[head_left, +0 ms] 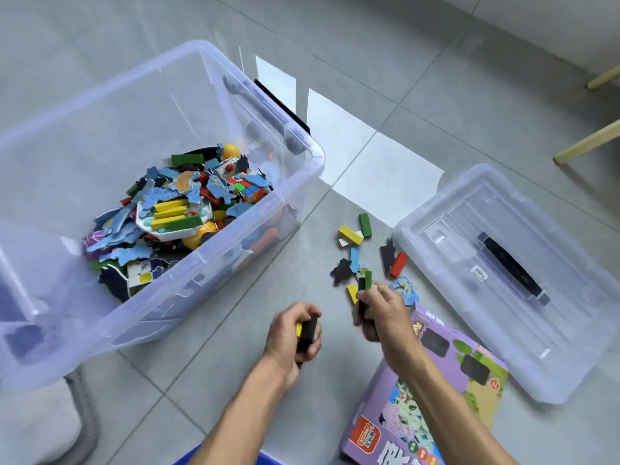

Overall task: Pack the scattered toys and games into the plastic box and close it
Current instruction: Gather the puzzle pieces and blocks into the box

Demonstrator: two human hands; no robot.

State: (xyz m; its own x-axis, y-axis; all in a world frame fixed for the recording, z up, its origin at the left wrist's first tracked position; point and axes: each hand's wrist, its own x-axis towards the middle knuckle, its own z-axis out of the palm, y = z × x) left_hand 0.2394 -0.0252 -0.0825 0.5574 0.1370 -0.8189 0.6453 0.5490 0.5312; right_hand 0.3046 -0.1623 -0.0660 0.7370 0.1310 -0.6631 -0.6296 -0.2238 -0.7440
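A large clear plastic box (302, 182) stands open on the floor at the left, partly filled with puzzle pieces, coloured blocks and a cube puzzle (248, 189). Its clear lid (446, 209) with a black handle lies on the floor at the right. Between them lie loose blocks (350, 234) and puzzle pieces (342, 270). My left hand (295, 333) grips a bundle of dark and yellow pieces. My right hand (379, 312) holds several blocks and pieces, a green one on top, just above the scattered pile. A purple game box (469, 367) lies under my right forearm.
Two pale wooden furniture legs (587, 146) stand at the far right. A grey ribbed hose (85, 417) and a white object sit at the bottom left. A blue edge (188, 459) shows at the bottom. The floor is grey tile with a sunlit patch.
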